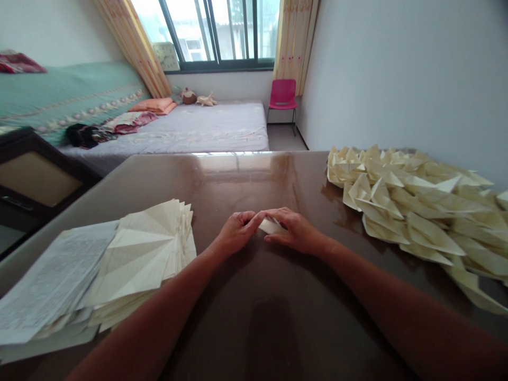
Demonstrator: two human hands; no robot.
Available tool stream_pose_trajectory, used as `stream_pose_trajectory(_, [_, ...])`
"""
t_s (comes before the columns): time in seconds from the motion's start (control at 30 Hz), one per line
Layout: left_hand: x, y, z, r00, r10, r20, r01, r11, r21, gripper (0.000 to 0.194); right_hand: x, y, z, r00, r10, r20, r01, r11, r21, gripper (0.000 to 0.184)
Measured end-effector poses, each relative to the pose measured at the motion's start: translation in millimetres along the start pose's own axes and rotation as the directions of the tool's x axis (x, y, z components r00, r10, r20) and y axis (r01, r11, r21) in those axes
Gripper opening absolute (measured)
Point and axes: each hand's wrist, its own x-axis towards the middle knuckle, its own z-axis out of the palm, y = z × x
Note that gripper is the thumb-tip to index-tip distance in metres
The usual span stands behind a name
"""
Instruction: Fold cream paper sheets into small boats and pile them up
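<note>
Near the middle of the table, a small piece of folded paper shows between my two hands, partly covered by the fingers. My left hand has its fingers curled together and pressed at the paper's left end. Over its right side lies my right hand, thumb below and fingers above, closed around it. The fingertips of both hands meet at the paper's upper edge. To the left rests a stack of creased cream paper sheets. A large heap of folded paper pieces spreads along the right side.
A pile of printed sheets lies at the far left of the glossy brown table. Beyond the table are a bed and a pink chair. A dark cabinet stands at the left; a white wall borders the right.
</note>
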Motion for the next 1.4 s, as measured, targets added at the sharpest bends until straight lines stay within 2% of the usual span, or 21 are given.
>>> stream_pose_trajectory(0.13, [-1, -1, 1.6, 0.998, -0.01, 0.058, 0.023, 0.975, -0.221, 0.034, 1, 5, 1, 0.985, 0.172, -0.023, -0.165, 0.97, 0.178, 0.063])
stream_pose_trajectory(0.23, [-1, -4, 4.3, 0.992, -0.005, 0.125, 0.046, 0.945, -0.325, 0.033, 1, 3, 3, 0.979, 0.205, 0.003, -0.195, 0.925, 0.325, 0.063])
stream_pose_trajectory(0.37, [0, -5, 5.7, 0.989, 0.0, 0.145, 0.055, 0.926, -0.374, 0.03, 1, 2, 6, 0.968, 0.234, 0.091, -0.248, 0.831, 0.499, 0.063])
stream_pose_trajectory(0.47, [0, -3, 5.0, 0.991, 0.0, 0.131, 0.046, 0.936, -0.349, 0.03, 2, 2, 6, 0.963, 0.25, 0.105, -0.266, 0.802, 0.535, 0.064])
stream_pose_trajectory(0.67, [-2, -1, 8.3, 0.993, -0.008, 0.114, 0.036, 0.967, -0.252, 0.026, 3, -2, 3, 0.972, 0.219, 0.087, -0.233, 0.847, 0.477, 0.052])
stream_pose_trajectory(0.83, [-9, 3, 21.2, 0.996, 0.02, -0.091, -0.02, 1.0, 0.005, 0.015, 0, -10, 6, 0.992, 0.109, -0.071, -0.099, 0.986, 0.137, 0.044])
stream_pose_trajectory(0.9, [-12, 5, 27.6, 0.985, 0.043, -0.166, -0.018, 0.989, 0.147, 0.015, -1, -11, 11, 0.993, 0.069, -0.101, -0.065, 0.997, 0.041, 0.046])
stream_pose_trajectory(0.97, [-14, 6, 33.0, 0.977, 0.054, -0.207, 0.001, 0.966, 0.259, 0.016, -2, -12, 16, 0.991, 0.076, -0.113, -0.074, 0.997, 0.025, 0.047])
stream_pose_trajectory(1.1, [-13, 4, 37.8, 0.974, 0.057, -0.221, 0.012, 0.953, 0.302, 0.015, -3, -14, 22, 0.987, 0.105, -0.122, -0.098, 0.994, 0.056, 0.04])
stream_pose_trajectory(1.23, [-11, 1, 36.1, 0.978, 0.113, -0.176, -0.049, 0.942, 0.332, 0.008, -3, -13, 20, 0.98, 0.119, -0.16, -0.118, 0.993, 0.017, 0.029])
stream_pose_trajectory(1.3, [-11, 0, 33.3, 0.976, 0.16, -0.148, -0.094, 0.921, 0.377, 0.005, -2, -11, 17, 0.977, 0.108, -0.186, -0.113, 0.993, -0.014, 0.028])
stream_pose_trajectory(1.4, [-10, 1, 27.7, 0.973, 0.192, -0.13, -0.112, 0.881, 0.46, 0.012, -1, -6, 13, 0.97, 0.091, -0.223, -0.096, 0.995, -0.014, 0.032])
